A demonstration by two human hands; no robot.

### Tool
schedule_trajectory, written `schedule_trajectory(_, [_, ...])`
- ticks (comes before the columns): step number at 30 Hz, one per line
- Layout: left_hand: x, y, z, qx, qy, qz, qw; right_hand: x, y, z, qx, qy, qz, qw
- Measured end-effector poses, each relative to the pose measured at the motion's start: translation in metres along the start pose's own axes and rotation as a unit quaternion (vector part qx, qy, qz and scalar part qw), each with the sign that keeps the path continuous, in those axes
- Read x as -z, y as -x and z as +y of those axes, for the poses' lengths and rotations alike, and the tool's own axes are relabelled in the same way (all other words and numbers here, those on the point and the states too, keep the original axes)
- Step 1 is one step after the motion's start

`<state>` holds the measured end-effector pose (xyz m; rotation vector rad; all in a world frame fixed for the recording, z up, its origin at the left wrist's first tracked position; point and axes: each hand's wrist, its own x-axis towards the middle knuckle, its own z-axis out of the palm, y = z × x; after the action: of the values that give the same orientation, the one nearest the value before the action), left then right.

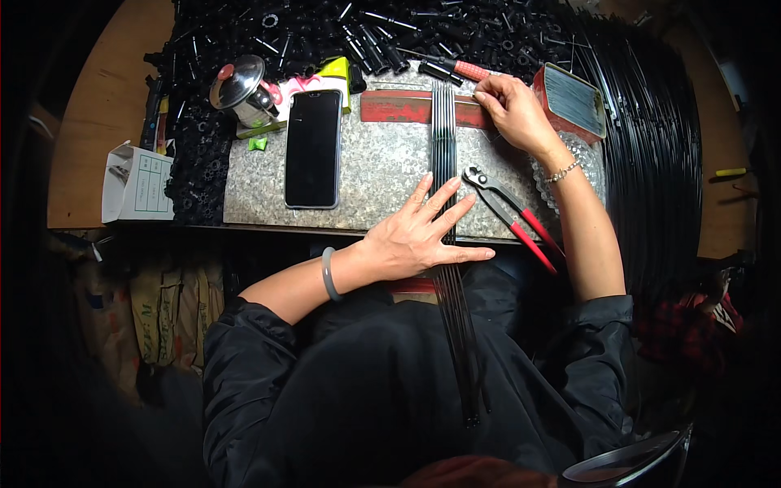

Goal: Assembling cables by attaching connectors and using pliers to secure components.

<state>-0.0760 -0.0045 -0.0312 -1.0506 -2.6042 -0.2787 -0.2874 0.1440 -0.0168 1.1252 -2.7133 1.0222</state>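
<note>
My left hand (415, 232) lies flat with fingers spread across a row of long thin black rods (444, 150). The rods run from the work board over its near edge down onto my lap, and their far ends rest across a worn red bar (396, 106). At the bar's right end, my right hand (514, 111) is closed in a pinch; what is between thumb and finger is too small to make out. Red-handled pincers (504, 210) lie just right of the rods, their handles hanging past the board's edge.
A black phone (313, 150) and a lidded metal pot (244, 91) sit on the left. A red tin of thin pieces (576, 102) stands right of my right hand. Black parts (325, 37) heap along the back, and long black rods (651, 154) pile at the right.
</note>
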Motion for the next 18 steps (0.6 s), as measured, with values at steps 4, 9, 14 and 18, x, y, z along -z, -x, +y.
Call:
schedule_trajectory(4, [-0.0007, 0.0003, -0.0005, 0.003, 0.017, -0.003, 1.000, -0.0058, -0.0020, 0.0005, 0.027, 0.022, 0.016, 0.999])
schedule_trajectory(9, [-0.0004, 0.0012, -0.0003, 0.003, 0.012, -0.007, 1.000, -0.0032, -0.0043, -0.0038, 0.021, -0.006, -0.003, 1.000])
schedule_trajectory(14, [0.0004, 0.0010, -0.0003, -0.007, 0.049, -0.005, 0.999, -0.0046, -0.0056, -0.0051, 0.003, -0.031, -0.025, 0.999])
schedule_trajectory(18, [0.0007, 0.0017, -0.0002, -0.003, 0.049, -0.006, 0.999, -0.0033, -0.0070, -0.0067, 0.055, 0.022, -0.006, 0.998])
